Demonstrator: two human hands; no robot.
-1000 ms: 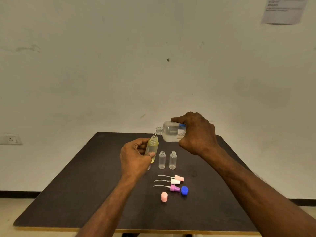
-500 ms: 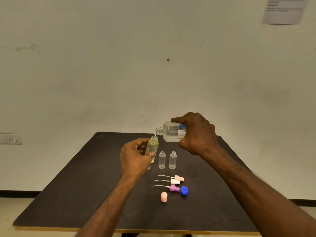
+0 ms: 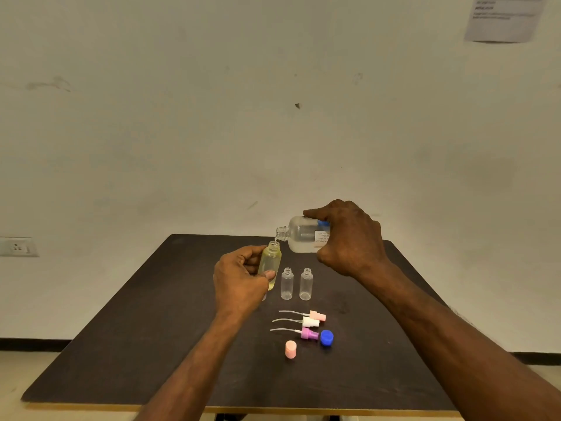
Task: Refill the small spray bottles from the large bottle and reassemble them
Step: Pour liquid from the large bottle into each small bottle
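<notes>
My right hand (image 3: 349,238) grips the large clear bottle (image 3: 299,233), tipped on its side with its open neck just above the mouth of a small yellowish bottle (image 3: 270,262). My left hand (image 3: 239,281) holds that small bottle upright above the dark table (image 3: 151,329); pale liquid fills most of it. Two clear small bottles (image 3: 287,284) (image 3: 306,284) stand open on the table beside it. In front of them lie three spray heads with dip tubes: peach (image 3: 317,315), white (image 3: 310,322) and purple (image 3: 309,333). A blue cap (image 3: 327,338) and a pink cap (image 3: 290,349) rest near them.
The table reaches a white wall; its front edge (image 3: 243,409) is wood-trimmed. A wall socket (image 3: 16,247) sits at the left and a paper notice (image 3: 510,16) hangs at the top right.
</notes>
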